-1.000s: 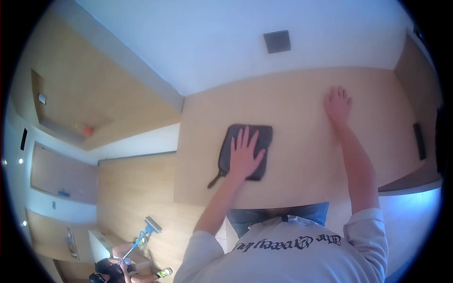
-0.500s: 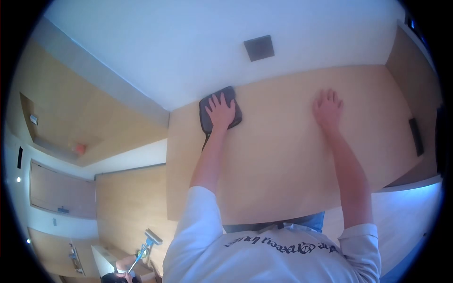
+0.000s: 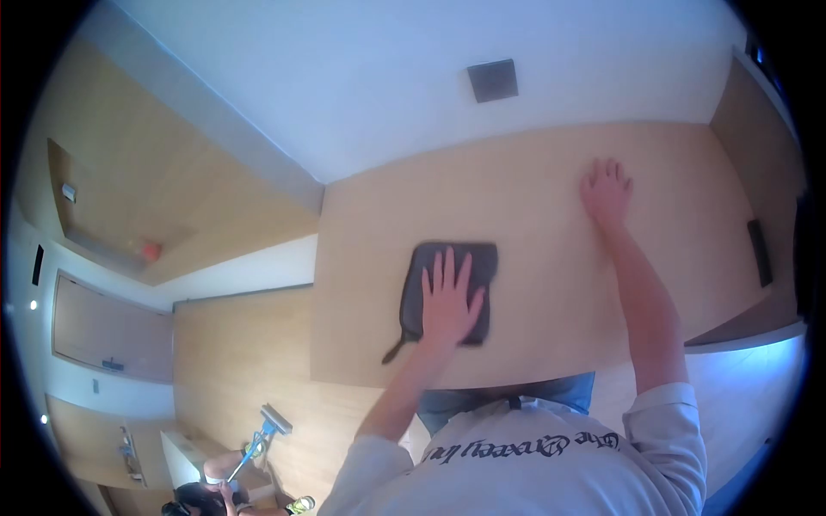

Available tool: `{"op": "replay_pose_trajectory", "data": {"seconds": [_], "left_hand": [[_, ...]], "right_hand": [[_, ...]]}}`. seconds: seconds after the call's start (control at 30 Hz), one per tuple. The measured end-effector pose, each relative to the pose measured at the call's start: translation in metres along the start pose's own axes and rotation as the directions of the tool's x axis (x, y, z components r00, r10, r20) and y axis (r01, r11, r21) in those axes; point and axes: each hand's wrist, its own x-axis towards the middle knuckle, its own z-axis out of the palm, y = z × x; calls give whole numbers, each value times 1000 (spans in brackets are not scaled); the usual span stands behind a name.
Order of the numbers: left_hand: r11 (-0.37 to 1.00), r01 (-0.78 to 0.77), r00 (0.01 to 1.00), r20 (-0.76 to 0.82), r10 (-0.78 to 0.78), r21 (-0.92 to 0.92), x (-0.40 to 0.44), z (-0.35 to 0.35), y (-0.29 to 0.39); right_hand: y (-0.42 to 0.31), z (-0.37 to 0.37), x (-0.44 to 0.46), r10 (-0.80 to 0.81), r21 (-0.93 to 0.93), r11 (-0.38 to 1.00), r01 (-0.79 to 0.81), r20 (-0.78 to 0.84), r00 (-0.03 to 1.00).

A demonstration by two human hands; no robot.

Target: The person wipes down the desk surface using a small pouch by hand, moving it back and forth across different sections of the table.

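A dark, flat, roughly square cloth or pad (image 3: 418,297) with a short strap at its lower left lies on the wooden table (image 3: 542,318). My left hand (image 3: 451,301) rests flat on top of it with the fingers spread, hiding its middle. Further right and higher on the table, my right hand (image 3: 607,193) lies palm down on the bare wood, its fingers a little apart and nothing under them that I can see.
A black square plate (image 3: 493,80) is on the white wall behind the table. A black strip (image 3: 760,253) sits at the right side. At the lower left, a seated person (image 3: 211,494) holds a blue mop (image 3: 274,420).
Half a second ago my left hand and the dark pad were at the table's far left edge by the wall; both have come back towards my body. My right hand has stayed nearly in place.
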Motion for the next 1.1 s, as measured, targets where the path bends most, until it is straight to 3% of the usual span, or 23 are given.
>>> {"op": "replay_pose_trajectory", "data": {"seconds": [0.17, 0.37, 0.63, 0.77, 0.83, 1.1], "left_hand": [[997, 42, 993, 115, -34, -68, -74, -32, 31], [997, 51, 993, 104, -46, -51, -72, -34, 34], [996, -62, 995, 81, 66, -57, 21, -6, -12], [1000, 19, 1000, 2, -19, -3, 93, 25, -34], [995, 93, 996, 5, -93, 32, 125, 37, -37], [966, 257, 965, 43, -258, 24, 208, 73, -64]], "right_hand": [[0, 6, 4, 9, -2, 1000, -9, 16, 1000], [2, 0, 0, 9, -22, 1000, -8, 51, 999], [0, -9, 1, 13, -21, 1000, -11, 78, 997], [2, -7, -4, 18, -39, 999, -16, 52, 998], [1, -11, -5, -21, -65, 997, 30, 123, 992], [-13, 17, -3, -24, -40, 999, 28, 107, 994]]}}
